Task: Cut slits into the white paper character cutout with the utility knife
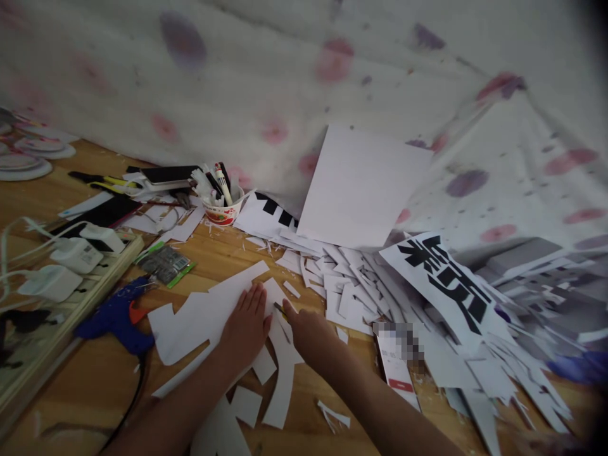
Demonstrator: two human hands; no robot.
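My left hand point(246, 324) lies flat, fingers together, pressing a large white cut paper shape point(199, 316) onto the wooden floor. My right hand point(308, 334) is closed around a small dark tool, apparently a craft knife point(280, 308), whose tip touches the paper just right of my left fingertips. White paper strips point(280, 386) extend toward me below both hands.
A heap of white paper offcuts point(361, 291) and sheets with black printed characters point(446, 278) lies to the right. A blue glue gun point(118, 316), chargers point(71, 253), a cup of pens point(222, 206) and a framed board point(61, 316) sit on the left. Flowered fabric point(266, 82) hangs behind.
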